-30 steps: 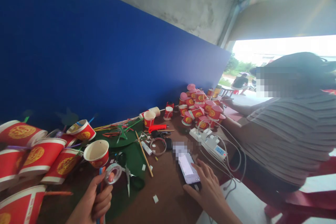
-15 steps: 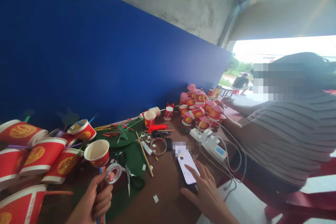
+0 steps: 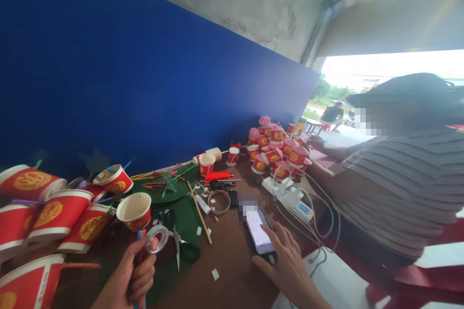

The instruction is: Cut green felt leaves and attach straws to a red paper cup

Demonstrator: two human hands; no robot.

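My left hand (image 3: 139, 270) is closed around a thin bundle of blue and orange sticks (image 3: 139, 236); I cannot tell what they are made of. A roll of clear tape (image 3: 157, 240) is also held there, with a fingertip through its ring. Just beyond this hand stands an open red and white paper cup (image 3: 134, 211). My right hand (image 3: 284, 256) is spread over a smartphone (image 3: 259, 231) lying on the table, the index fingertip at the right side of its lit screen. Between the hands lie black-handled scissors (image 3: 177, 246), partly open.
Red paper cups (image 3: 60, 215) crowd the left side. Red cups with pink paper (image 3: 275, 147) are heaped at the back right. A power strip (image 3: 290, 198) with looping white cables lies right of the phone. A wooden stick (image 3: 199, 212) lies mid-table. A person (image 3: 398, 178) sits at the right.
My right index finger has shifted slightly right across the phone, and the screen's contents look different. My left hand stays in place with the sticks and tape.
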